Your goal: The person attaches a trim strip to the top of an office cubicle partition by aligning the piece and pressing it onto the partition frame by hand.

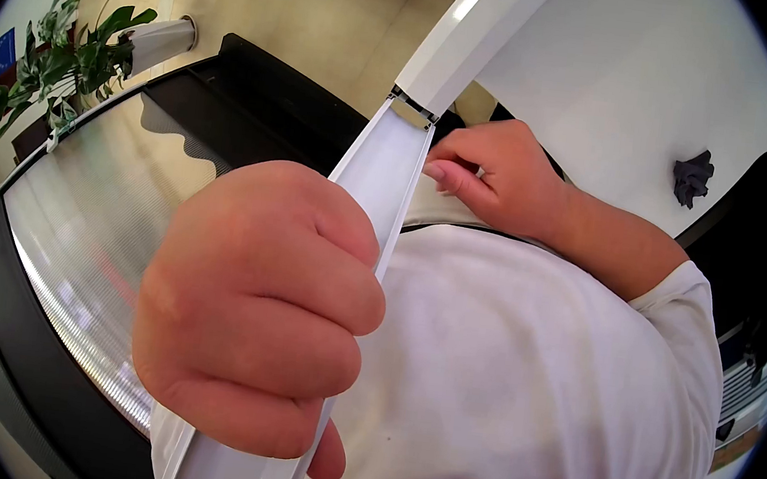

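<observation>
A long white channel-shaped bar [380, 162] runs diagonally from the bottom edge up to a dark-edged joint [413, 109], where a wider white section [475, 34] continues to the top. Very near the camera, my left hand [254, 310] is closed in a fist around the lower part of the bar, its thumb showing below. My right hand [503, 173] is beside the bar's right edge, just below the joint. Its fingers are curled and its thumb is close to them; what they grip, if anything, is hidden.
A black-framed translucent ribbed panel [94, 237] lies to the left. Beyond it are a leafy plant [94, 59] and a white pot [161, 43]. On the white surface [626, 69] at upper right lies a crumpled dark item [692, 177]. A black chair [750, 222] stands at the right.
</observation>
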`<state>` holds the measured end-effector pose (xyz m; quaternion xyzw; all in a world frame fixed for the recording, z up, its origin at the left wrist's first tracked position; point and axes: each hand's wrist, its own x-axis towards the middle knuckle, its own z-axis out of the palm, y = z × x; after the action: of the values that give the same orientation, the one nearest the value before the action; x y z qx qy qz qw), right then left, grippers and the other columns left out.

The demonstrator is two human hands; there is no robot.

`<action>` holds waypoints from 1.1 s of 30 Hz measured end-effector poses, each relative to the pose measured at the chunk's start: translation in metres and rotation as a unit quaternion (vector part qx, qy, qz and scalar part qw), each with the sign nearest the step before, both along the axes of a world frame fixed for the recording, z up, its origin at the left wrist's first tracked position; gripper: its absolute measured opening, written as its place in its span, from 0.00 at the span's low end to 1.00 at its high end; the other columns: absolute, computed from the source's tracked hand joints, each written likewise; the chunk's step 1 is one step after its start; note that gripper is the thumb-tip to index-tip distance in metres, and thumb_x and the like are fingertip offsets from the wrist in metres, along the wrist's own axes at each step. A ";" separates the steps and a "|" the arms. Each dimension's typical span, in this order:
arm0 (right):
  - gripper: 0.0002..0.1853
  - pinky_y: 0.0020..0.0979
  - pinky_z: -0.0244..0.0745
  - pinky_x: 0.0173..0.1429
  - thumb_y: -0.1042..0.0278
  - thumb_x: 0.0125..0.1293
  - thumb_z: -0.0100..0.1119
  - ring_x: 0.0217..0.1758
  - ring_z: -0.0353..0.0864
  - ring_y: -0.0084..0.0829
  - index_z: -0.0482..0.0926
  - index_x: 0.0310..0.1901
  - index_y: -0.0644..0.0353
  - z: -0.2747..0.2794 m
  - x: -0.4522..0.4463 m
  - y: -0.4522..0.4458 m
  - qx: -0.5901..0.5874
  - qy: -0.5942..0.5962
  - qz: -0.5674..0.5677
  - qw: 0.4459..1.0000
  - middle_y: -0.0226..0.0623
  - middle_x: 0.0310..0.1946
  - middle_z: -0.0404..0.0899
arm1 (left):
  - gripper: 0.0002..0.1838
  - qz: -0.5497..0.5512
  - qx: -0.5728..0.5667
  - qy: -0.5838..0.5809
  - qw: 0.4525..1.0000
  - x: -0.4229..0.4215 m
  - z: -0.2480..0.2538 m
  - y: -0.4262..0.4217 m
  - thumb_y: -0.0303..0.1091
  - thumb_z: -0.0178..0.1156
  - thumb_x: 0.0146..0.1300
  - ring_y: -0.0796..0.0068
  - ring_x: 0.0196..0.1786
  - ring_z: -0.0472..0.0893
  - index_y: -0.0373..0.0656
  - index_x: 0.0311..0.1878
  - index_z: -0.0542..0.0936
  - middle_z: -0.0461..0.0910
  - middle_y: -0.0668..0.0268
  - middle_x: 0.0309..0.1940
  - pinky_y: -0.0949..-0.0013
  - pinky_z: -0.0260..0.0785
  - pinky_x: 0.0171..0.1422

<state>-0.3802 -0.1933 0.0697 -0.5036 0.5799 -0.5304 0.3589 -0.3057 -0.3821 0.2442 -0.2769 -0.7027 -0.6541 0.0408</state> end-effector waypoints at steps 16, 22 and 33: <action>0.13 0.35 0.82 0.42 0.64 0.80 0.57 0.33 0.89 0.33 0.87 0.45 0.63 0.011 0.001 -0.025 0.128 -0.245 0.146 0.950 0.37 0.30 0.89 | 0.34 0.115 0.002 0.015 0.993 0.021 -0.001 0.003 0.45 0.84 0.59 0.77 0.17 0.60 0.51 0.19 0.62 0.57 0.76 0.16 0.72 0.52 0.26; 0.15 0.33 0.81 0.38 0.65 0.78 0.57 0.28 0.87 0.31 0.88 0.37 0.63 0.011 0.001 -0.030 0.117 -0.263 0.139 0.947 0.35 0.24 0.88 | 0.31 0.153 -0.011 0.041 0.987 0.022 -0.003 -0.002 0.52 0.84 0.57 0.76 0.20 0.63 0.52 0.26 0.67 0.63 0.76 0.22 0.69 0.55 0.26; 0.13 0.34 0.78 0.32 0.69 0.78 0.57 0.25 0.86 0.31 0.83 0.34 0.63 0.012 0.005 -0.028 0.054 -0.180 0.098 0.977 0.35 0.23 0.86 | 0.30 0.296 0.032 0.146 0.944 0.037 -0.022 0.020 0.57 0.71 0.71 0.81 0.19 0.60 0.51 0.33 0.61 0.60 0.76 0.22 0.70 0.55 0.22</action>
<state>-0.3755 -0.2216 0.0814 -0.4345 0.4813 -0.5422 0.5344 -0.2689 -0.3620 0.2225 -0.1475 -0.7183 -0.5870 0.3431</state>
